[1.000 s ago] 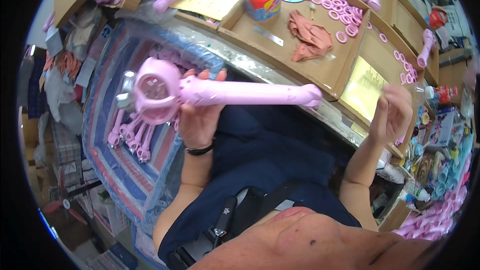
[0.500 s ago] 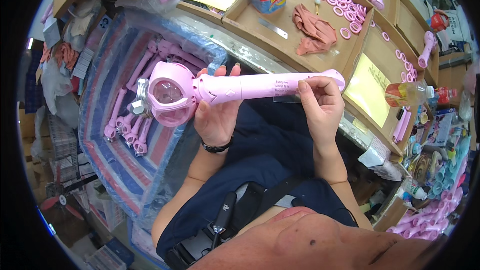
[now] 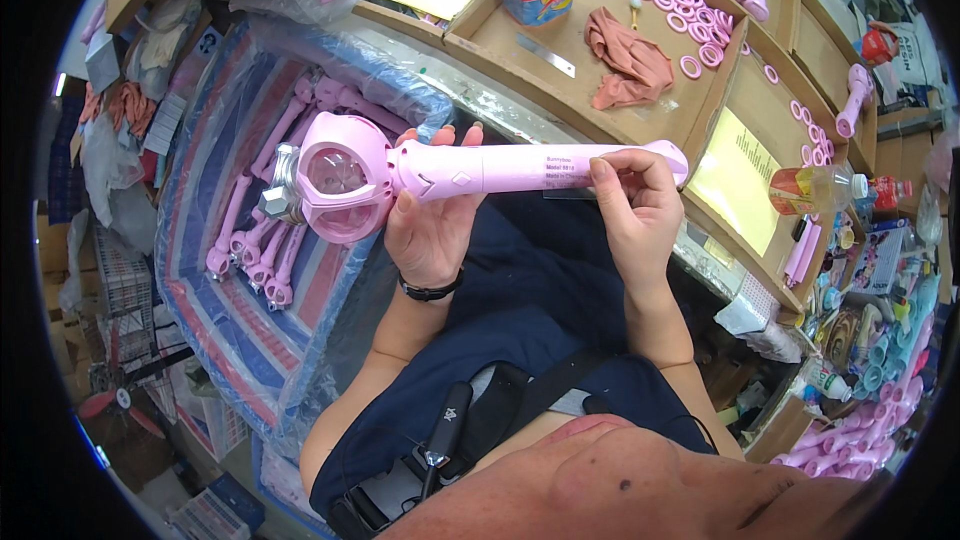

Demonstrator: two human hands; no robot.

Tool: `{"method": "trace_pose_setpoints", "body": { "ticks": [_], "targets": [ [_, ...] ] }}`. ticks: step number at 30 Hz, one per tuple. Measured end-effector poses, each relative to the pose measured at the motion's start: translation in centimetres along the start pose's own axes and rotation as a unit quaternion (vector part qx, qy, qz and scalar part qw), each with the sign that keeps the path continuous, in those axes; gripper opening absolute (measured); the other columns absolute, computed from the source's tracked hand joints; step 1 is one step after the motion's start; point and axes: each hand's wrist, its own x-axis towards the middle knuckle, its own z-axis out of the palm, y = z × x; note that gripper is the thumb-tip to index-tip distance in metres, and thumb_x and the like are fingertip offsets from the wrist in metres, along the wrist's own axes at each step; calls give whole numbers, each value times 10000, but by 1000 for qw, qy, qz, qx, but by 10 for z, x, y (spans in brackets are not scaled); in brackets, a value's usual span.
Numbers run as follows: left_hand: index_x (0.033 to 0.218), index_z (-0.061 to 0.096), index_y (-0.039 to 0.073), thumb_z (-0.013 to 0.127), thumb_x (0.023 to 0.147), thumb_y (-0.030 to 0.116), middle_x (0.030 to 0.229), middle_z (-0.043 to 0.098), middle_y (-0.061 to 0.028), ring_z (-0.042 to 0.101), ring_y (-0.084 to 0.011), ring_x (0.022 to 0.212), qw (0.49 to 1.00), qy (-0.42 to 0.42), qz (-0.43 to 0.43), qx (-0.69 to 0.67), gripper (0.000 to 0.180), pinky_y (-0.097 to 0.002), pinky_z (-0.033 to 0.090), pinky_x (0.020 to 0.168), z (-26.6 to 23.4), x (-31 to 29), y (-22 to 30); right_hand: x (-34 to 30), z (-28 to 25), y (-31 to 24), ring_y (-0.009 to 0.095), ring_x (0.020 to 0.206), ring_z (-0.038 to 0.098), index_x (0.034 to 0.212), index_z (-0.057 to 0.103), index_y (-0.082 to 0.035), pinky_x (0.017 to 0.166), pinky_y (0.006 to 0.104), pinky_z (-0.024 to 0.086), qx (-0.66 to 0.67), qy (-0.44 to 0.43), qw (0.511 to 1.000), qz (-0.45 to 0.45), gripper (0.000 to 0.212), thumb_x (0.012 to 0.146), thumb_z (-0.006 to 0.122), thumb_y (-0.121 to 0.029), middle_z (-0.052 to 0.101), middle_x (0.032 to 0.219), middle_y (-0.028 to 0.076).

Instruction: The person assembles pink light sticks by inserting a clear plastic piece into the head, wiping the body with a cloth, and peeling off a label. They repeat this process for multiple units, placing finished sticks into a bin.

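The left hand (image 3: 437, 235) grips a pink wand (image 3: 500, 169); the right hand (image 3: 640, 210) pinches a clear label (image 3: 564, 172) against it. This looks like labelling, calling next for even pressing.

We see a pale pink wand (image 3: 460, 169) at the clock's centre, a blue, red and whitish striped bag (image 3: 190, 240) at nine, salmon cloth (image 3: 630, 58) at one, navy clothing (image 3: 478, 337) at six.

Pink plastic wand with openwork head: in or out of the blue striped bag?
Out: left hand supports the wand near its head; right hand touches its other half.
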Motion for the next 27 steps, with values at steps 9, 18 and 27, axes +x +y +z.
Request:
{"method": "trace_pose_setpoints", "body": {
  "ticks": [9, 18, 27],
  "targets": [
    [1370, 308, 108, 600, 867, 193, 1368, 431, -187, 274, -431, 1340, 1000, -5, -4, 5, 588, -593, 190, 1092, 4, 1, -2, -2, 1, 4, -8, 513, 411, 915, 570, -4, 455, 148, 307, -72, 16, 997, -33, 175, 818, 700, -71, 556, 699, -23],
    [1355, 309, 104, 671, 817, 244, 1332, 469, -190, 339, -456, 1296, 996, 5, 24, 83, 663, -595, 235, 1075, 10, -2, 2, -3, -11, 4, 148, 614, 507, 1163, 497, -22, 553, 268, 435, -304, 67, 948, -64, 579, 706, 800, -208, 521, 814, 66],
    [1404, 259, 55, 600, 853, 486, 1327, 449, -222, 422, -424, 1244, 972, -156, -73, 159, 778, -538, 335, 1038, 30, 64, 37, 24, -58, -7, 310, 995, 600, 1150, 554, -42, 847, 362, 469, -279, -348, 895, -24, 566, 661, 785, -208, 610, 1065, 183]
  ]
}}
